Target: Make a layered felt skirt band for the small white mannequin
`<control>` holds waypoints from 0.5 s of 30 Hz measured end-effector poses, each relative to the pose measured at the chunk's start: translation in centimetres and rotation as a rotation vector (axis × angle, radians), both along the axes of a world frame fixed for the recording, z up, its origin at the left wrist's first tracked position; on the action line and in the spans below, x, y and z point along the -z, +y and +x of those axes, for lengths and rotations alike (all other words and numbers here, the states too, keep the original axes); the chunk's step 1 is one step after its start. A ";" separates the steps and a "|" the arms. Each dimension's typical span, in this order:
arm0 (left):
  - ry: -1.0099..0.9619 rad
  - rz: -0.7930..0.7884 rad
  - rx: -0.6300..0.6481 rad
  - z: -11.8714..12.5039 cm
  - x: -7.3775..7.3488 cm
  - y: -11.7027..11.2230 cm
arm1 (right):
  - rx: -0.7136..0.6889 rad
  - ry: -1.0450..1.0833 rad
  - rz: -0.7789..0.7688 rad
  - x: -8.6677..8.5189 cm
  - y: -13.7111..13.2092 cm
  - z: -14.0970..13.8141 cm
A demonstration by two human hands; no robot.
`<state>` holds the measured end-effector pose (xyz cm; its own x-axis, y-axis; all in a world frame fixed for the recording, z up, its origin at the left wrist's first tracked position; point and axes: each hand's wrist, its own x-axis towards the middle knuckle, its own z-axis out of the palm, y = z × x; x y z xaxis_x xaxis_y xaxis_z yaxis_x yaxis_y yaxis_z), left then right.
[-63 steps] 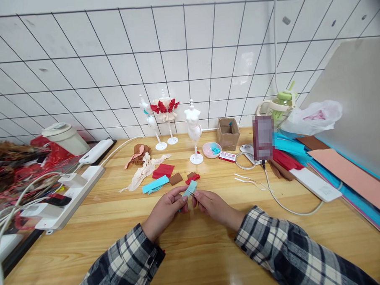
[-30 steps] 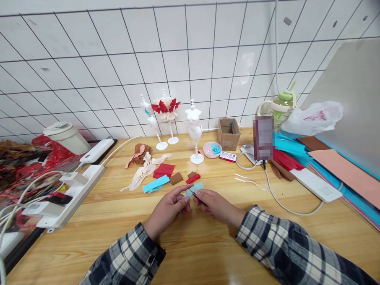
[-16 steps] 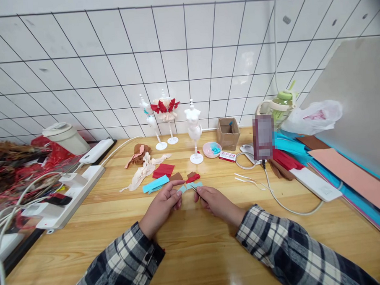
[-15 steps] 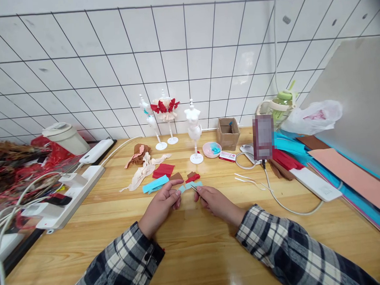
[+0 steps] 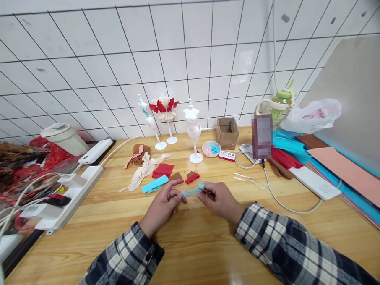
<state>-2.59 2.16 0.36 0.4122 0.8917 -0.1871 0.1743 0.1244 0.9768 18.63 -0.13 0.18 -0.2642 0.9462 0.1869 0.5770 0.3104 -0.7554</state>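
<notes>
A small light-blue strip of fabric (image 5: pixel 192 191) is stretched between my two hands just above the wooden table (image 5: pixel 194 247). My left hand (image 5: pixel 163 204) pinches its left end with thumb and fingers closed. My right hand (image 5: pixel 220 198) is closed on its right end, and a thin dark thing I cannot make out shows at those fingers. Just beyond my hands lie cut scraps: a blue piece (image 5: pixel 155 184), a red piece (image 5: pixel 162 169), a brown piece (image 5: pixel 176 176) and a red-and-brown bit (image 5: pixel 192 177).
Three small white mannequins (image 5: pixel 193 129) stand at the back, one with red trim (image 5: pixel 165 108). A pink dish (image 5: pixel 211 149), a cardboard box (image 5: pixel 228 133), a phone on its cable (image 5: pixel 262 136), stacked coloured sheets (image 5: pixel 345 169), a power strip (image 5: pixel 71 192) and a kettle (image 5: pixel 63 139) surround them.
The blue piece was held folded and upright between my fingertips; now it is pulled out flat into a horizontal strip, and my hands have moved slightly apart.
</notes>
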 end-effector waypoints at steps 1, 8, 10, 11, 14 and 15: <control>0.022 0.004 0.002 0.0 -0.1 0.0 | 0.044 -0.033 0.004 0.1 0.2 0.1; 0.299 0.218 -0.048 -0.1 -0.3 0.1 | 0.279 -0.511 -0.213 0.6 2.2 1.7; 0.388 0.281 -0.059 -0.4 0.0 0.3 | 0.316 -0.648 -0.270 0.3 2.5 2.6; 0.428 0.304 -0.060 -0.5 0.2 0.4 | 0.350 -0.703 -0.280 0.1 2.6 3.1; 0.498 0.353 -0.036 -0.8 0.6 0.5 | 0.440 -0.753 -0.176 -0.5 2.5 3.8; 0.509 0.363 -0.024 -0.9 0.7 0.5 | 0.408 -0.716 -0.100 -0.6 2.4 3.8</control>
